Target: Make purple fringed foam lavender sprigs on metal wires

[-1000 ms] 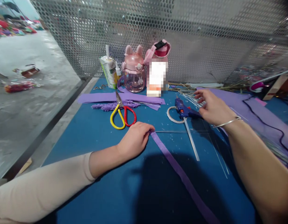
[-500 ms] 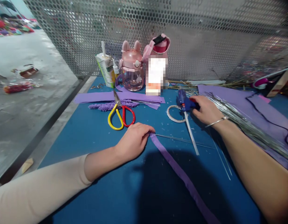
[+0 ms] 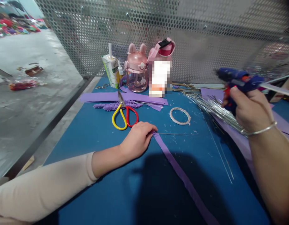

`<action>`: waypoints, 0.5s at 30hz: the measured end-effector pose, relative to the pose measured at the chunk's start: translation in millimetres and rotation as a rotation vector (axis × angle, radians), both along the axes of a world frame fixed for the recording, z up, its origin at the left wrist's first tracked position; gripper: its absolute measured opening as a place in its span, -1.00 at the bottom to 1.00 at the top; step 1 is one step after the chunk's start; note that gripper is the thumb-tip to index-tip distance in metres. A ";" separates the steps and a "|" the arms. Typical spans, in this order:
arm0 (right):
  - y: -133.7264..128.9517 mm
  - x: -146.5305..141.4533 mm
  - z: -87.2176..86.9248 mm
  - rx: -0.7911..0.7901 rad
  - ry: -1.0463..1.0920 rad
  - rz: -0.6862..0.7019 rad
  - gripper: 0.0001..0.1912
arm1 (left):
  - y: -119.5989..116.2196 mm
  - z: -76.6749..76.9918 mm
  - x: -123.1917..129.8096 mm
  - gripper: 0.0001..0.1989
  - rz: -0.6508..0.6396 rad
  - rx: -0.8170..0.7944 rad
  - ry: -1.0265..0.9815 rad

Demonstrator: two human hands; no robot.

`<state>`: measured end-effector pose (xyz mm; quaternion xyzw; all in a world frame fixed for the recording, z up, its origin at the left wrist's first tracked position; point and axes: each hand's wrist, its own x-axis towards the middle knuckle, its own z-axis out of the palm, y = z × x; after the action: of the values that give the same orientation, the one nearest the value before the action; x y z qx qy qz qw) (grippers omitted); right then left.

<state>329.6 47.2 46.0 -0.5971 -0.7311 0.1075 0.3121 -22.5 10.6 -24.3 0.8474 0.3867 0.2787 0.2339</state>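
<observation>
My left hand [image 3: 140,137] rests on the blue table, its fingers closed on the end of a long purple strip [image 3: 176,167] that runs toward the front edge. A thin wire [image 3: 174,134] sticks out to the right from under those fingertips. On the right, my right hand [image 3: 249,109] is wrapped round the handle of a blue glue gun [image 3: 238,78], held up off the table with its nozzle to the left and a glue stick [image 3: 279,89] out of its back. Scissors [image 3: 120,120] with one yellow and one red handle lie just behind my left hand.
A roll of white tape [image 3: 171,120] lies at mid-table. Folded purple strips [image 3: 107,97], a drink carton [image 3: 112,71], a pink bottle [image 3: 137,75] and a second pink bottle [image 3: 166,50] stand or lie toward the mesh panel [image 3: 193,40]. A wire bundle [image 3: 212,107] lies right.
My right hand has lifted the glue gun from beside the tape roll, moved it right and turned its nozzle left. My left hand still holds the strip; the view has shifted slightly.
</observation>
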 end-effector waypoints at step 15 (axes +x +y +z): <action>-96.7 -87.8 -23.8 -0.307 -0.119 0.187 -0.58 | 0.2 -3.4 0.9 -0.60 0.014 -0.122 -0.094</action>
<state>241.8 -49.5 22.3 -0.5725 -0.7756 0.2107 0.1622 -21.6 10.9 -27.7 0.8147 0.3974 0.2959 0.3012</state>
